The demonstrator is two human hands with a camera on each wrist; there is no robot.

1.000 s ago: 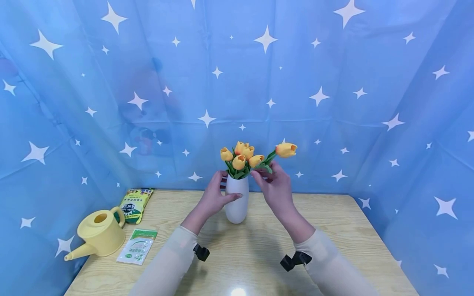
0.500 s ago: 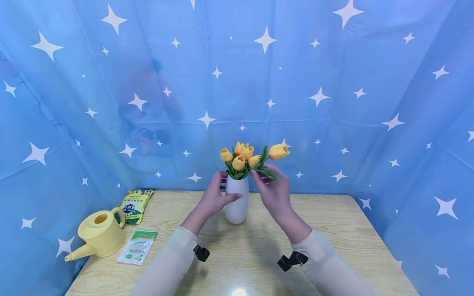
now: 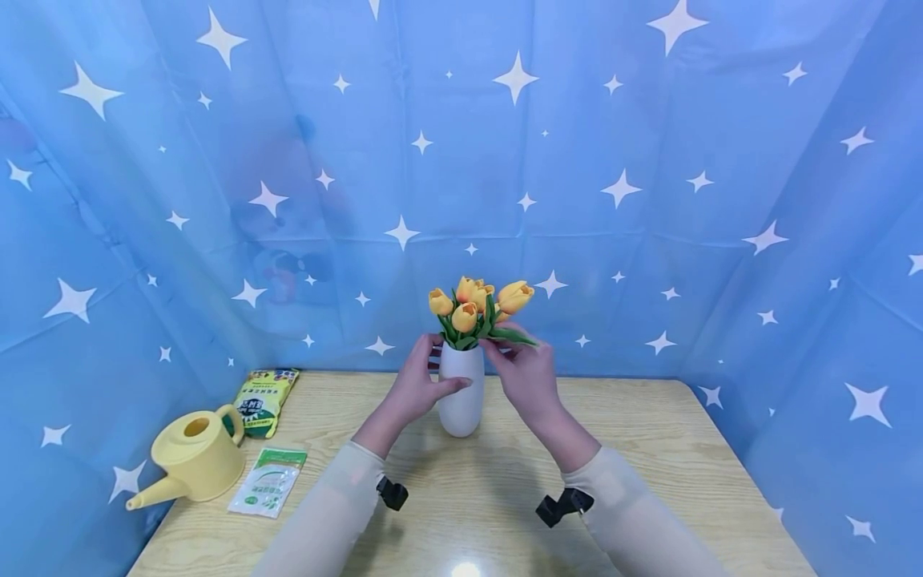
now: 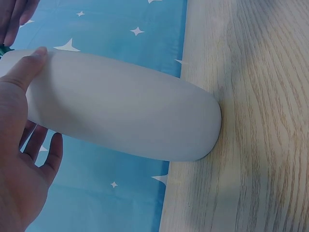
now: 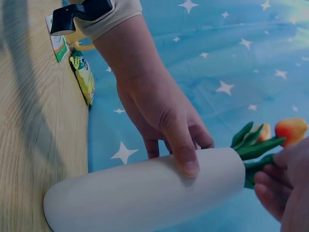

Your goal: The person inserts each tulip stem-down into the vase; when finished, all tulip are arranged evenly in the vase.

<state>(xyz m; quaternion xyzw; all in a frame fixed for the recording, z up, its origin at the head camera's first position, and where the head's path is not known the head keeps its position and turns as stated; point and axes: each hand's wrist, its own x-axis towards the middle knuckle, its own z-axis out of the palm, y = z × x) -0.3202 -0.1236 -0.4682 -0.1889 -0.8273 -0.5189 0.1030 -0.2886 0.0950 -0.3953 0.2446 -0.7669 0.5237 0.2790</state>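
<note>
A tall white vase (image 3: pixel 461 405) stands upright on the table, holding several yellow-orange tulips (image 3: pixel 465 317). My left hand (image 3: pixel 417 381) grips the vase's upper part, its thumb (image 4: pixel 30 67) across the front and its fingers on the far side. At the right of the vase's mouth, my right hand (image 3: pixel 530 377) pinches another tulip (image 3: pixel 515 296) low among its green leaves (image 3: pixel 513 335). The bloom of this tulip leans right, close to the others. In the right wrist view, the right fingertips are right at the vase's mouth; the lower stem is hidden.
Over at the left of the wooden table (image 3: pixel 649 481) are a yellow watering can (image 3: pixel 198 457), a yellow-green packet (image 3: pixel 263 401) and a white-green sachet (image 3: pixel 267 481). A blue curtain (image 3: pixel 469 160) with white stars hangs behind the table.
My right hand has moved left to the vase's mouth, bringing its tulip from out at the right to beside the other blooms. The left hand and vase have stayed put.
</note>
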